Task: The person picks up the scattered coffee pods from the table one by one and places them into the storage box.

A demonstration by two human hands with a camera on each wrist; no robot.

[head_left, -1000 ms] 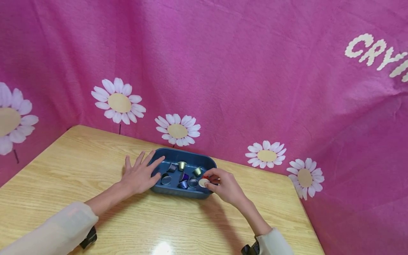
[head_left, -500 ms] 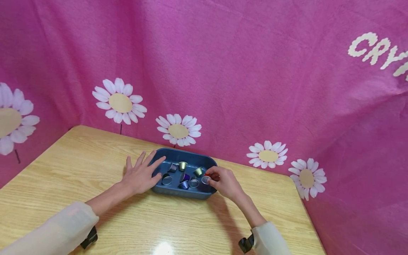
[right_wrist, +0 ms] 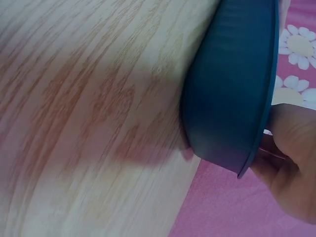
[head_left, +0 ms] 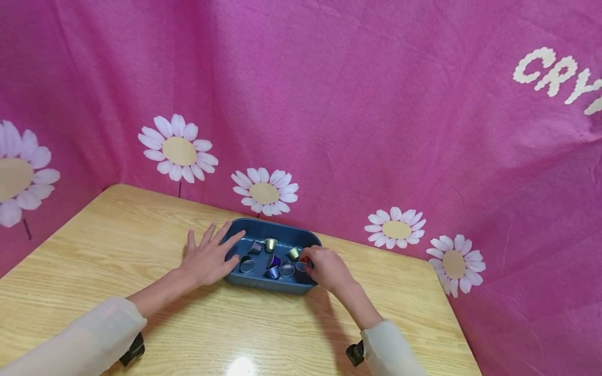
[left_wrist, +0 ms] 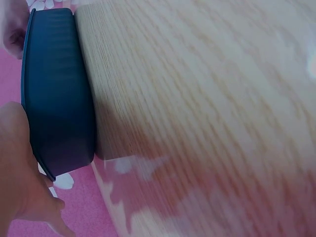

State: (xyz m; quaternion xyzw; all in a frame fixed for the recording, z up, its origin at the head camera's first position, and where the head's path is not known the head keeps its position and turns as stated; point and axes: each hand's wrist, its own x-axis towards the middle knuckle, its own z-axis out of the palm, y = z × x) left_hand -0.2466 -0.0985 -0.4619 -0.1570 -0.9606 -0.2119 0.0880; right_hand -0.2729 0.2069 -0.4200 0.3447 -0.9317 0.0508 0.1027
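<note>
A dark blue rectangular pan (head_left: 270, 285) sits on the wooden table with several coffee capsules inside. My left hand (head_left: 202, 261) rests at its left end, fingers spread over the rim. At the right end, my right hand (head_left: 331, 269) reaches over the rim and pinches an orange-red coffee capsule (head_left: 301, 267), its silvery rim partly hidden by the fingers. Close by lie a gold capsule (head_left: 293, 253) and a capsule showing its round lid (head_left: 287, 270). Both wrist views show the pan's outer wall (left_wrist: 57, 89), which hides the capsules.
Other capsules lie loose in the pan: a gold one (head_left: 270, 245), a grey one (head_left: 256, 247), a blue one (head_left: 272, 272) and a dark one (head_left: 247, 265). Behind the table (head_left: 244, 329) hangs a pink cloth (head_left: 320, 130) with printed daisies.
My right hand has lowered the capsule into the pan's right end and turned it, so its pale lid no longer faces up fully. The left hand stays in place.
</note>
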